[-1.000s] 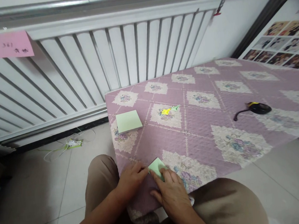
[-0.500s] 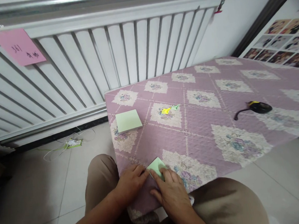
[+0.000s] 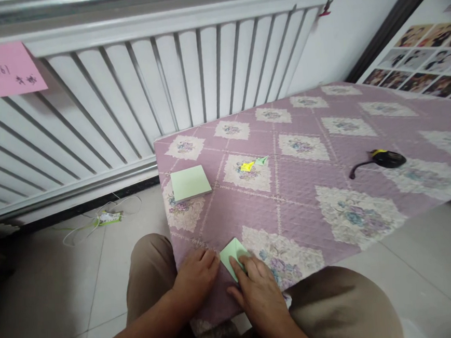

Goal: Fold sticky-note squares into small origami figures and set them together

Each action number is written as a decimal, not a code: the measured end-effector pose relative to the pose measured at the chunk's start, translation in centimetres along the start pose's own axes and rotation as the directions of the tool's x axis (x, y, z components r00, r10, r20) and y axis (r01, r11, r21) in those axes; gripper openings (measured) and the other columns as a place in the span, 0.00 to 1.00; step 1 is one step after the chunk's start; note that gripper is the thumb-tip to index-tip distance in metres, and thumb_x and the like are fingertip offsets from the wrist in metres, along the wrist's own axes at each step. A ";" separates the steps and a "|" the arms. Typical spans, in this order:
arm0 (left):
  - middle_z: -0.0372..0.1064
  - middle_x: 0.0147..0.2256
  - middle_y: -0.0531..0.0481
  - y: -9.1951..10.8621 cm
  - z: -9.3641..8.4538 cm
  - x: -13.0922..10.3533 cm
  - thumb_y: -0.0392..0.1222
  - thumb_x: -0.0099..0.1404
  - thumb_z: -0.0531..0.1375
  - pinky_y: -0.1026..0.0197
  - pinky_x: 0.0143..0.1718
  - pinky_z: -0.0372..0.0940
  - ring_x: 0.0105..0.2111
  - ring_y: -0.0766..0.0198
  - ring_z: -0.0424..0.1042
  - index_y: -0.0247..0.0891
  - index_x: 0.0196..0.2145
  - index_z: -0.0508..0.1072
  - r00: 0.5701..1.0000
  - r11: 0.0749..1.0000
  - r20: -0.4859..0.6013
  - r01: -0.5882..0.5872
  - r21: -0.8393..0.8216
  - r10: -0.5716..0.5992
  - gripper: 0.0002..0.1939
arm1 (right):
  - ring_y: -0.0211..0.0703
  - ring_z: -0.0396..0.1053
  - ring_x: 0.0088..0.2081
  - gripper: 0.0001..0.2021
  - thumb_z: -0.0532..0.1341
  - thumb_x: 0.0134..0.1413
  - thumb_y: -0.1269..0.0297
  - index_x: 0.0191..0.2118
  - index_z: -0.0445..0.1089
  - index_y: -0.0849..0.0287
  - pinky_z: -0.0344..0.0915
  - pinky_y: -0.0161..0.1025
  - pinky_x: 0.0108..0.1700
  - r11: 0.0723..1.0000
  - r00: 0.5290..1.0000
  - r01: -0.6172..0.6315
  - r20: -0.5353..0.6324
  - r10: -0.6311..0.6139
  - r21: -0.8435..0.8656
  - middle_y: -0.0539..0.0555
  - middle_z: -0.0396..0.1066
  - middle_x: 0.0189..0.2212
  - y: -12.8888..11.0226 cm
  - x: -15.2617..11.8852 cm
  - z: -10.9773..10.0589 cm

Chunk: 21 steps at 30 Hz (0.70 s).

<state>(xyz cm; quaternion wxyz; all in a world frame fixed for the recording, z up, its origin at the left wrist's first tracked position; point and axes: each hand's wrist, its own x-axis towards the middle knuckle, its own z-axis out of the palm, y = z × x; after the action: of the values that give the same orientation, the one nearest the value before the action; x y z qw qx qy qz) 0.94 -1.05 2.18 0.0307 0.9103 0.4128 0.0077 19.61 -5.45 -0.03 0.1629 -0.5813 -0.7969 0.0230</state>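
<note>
Single head cam, wearer's eye height, above the near edge of the bench (image 3: 252, 206). Faces forward and steeply down across it. Bench top is close, mid-frame, running off to the right. Wearer's knees (image 3: 345, 305) closest, at the bench's near edge. Radiator (image 3: 191, 78) farther, behind the bench; photo board (image 3: 427, 54) past its far right end. Floor (image 3: 112, 271) lower, left of the bench. Wide view, edges stretched.

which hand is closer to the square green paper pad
Left. The left hand rests on the near side of the pad, apart from it; the right hand is farther off to the right, its fingers on the folded green paper.
</note>
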 end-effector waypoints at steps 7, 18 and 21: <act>0.67 0.45 0.44 0.0 0.4 -0.4 0.35 0.68 0.54 0.52 0.47 0.65 0.45 0.55 0.66 0.34 0.51 0.67 0.999 1.000 -0.038 -0.002 -0.016 0.002 0.13 | 0.56 0.64 0.52 0.26 0.66 0.50 0.57 0.55 0.64 0.55 0.58 0.52 0.54 0.998 0.997 0.056 -0.059 -0.055 0.015 0.55 0.70 0.49 0.9 -1.0 0.6; 0.66 0.45 0.44 0.9 0.2 0.0 0.33 0.68 0.51 0.53 0.48 0.63 0.44 0.56 0.64 0.35 0.49 0.68 0.993 0.994 -0.083 0.081 -0.077 -0.088 0.13 | 0.55 0.63 0.53 0.23 0.63 0.53 0.57 0.55 0.64 0.52 0.55 0.51 0.53 0.998 0.997 0.049 -0.062 -0.052 -0.045 0.54 0.70 0.50 1.5 -1.3 0.0; 0.65 0.48 0.45 2.3 0.0 0.5 0.35 0.69 0.50 0.54 0.52 0.59 0.48 0.56 0.63 0.37 0.52 0.66 0.991 0.992 -0.119 0.052 -0.117 -0.066 0.15 | 0.55 0.63 0.53 0.23 0.64 0.51 0.55 0.53 0.66 0.52 0.55 0.50 0.53 0.997 0.996 0.049 -0.070 -0.053 -0.057 0.53 0.70 0.50 1.3 -1.1 0.0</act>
<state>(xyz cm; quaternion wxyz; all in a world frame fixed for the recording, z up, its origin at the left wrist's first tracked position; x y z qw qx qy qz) 2.98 -2.22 2.29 0.0572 0.8923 0.4395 0.0862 21.15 -6.07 -0.61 0.1760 -0.5655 -0.8054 -0.0240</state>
